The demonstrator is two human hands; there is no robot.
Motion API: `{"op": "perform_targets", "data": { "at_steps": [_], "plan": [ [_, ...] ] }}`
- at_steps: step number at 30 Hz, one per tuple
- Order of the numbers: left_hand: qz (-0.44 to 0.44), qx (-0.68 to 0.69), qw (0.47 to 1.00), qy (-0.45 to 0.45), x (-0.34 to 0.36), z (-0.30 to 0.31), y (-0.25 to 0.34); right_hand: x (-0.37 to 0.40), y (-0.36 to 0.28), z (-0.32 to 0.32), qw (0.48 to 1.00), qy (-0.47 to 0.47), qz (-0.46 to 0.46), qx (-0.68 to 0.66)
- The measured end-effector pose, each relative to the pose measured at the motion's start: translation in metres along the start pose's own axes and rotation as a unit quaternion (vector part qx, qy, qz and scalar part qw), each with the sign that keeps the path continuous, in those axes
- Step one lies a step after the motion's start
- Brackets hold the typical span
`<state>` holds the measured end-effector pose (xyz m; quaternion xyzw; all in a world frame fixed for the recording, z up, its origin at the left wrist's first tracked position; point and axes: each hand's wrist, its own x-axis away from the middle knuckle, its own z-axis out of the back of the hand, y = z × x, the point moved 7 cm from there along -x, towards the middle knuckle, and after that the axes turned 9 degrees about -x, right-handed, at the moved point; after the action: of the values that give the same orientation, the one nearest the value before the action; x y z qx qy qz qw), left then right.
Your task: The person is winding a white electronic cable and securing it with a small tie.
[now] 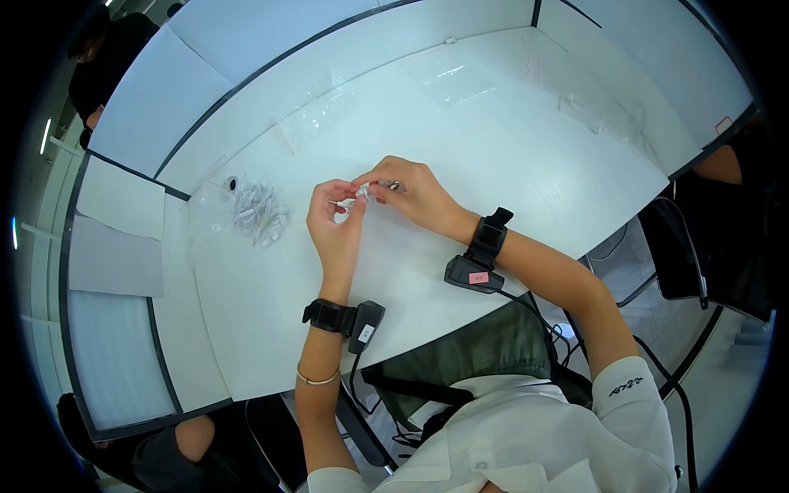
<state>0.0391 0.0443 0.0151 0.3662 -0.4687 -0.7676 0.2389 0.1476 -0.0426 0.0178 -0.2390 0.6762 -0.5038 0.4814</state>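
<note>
Near the middle of the white table, my left hand point(333, 215) and my right hand point(408, 191) meet at the fingertips. Pinched between them is a small white cable point(362, 191), which looks bundled up, with a loop below my left fingers. My right fingers also close around a greyish-white part point(393, 186) of it; the fingers cover much of the detail. To the left of my hands lies a heap of white cables point(259, 215), with a small dark round piece point(232, 182) at its upper left edge.
Clear plastic bags lie along the back, one flat bag point(460, 85) among them. Low white partitions point(271, 90) enclose the table. Black boxes point(474, 274) strapped to both wrists trail cords. A person in black point(115, 57) is beyond the partition; others sit at either side.
</note>
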Motion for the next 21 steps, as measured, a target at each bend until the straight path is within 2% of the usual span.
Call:
{"op": "perform_targets", "data": {
  "at_steps": [21],
  "plan": [
    [0.035, 0.009, 0.999, 0.008, 0.0, -0.0003, -0.0049, 0.0006, 0.0015, 0.0, 0.998, -0.018, -0.007, 0.059]
  ]
}}
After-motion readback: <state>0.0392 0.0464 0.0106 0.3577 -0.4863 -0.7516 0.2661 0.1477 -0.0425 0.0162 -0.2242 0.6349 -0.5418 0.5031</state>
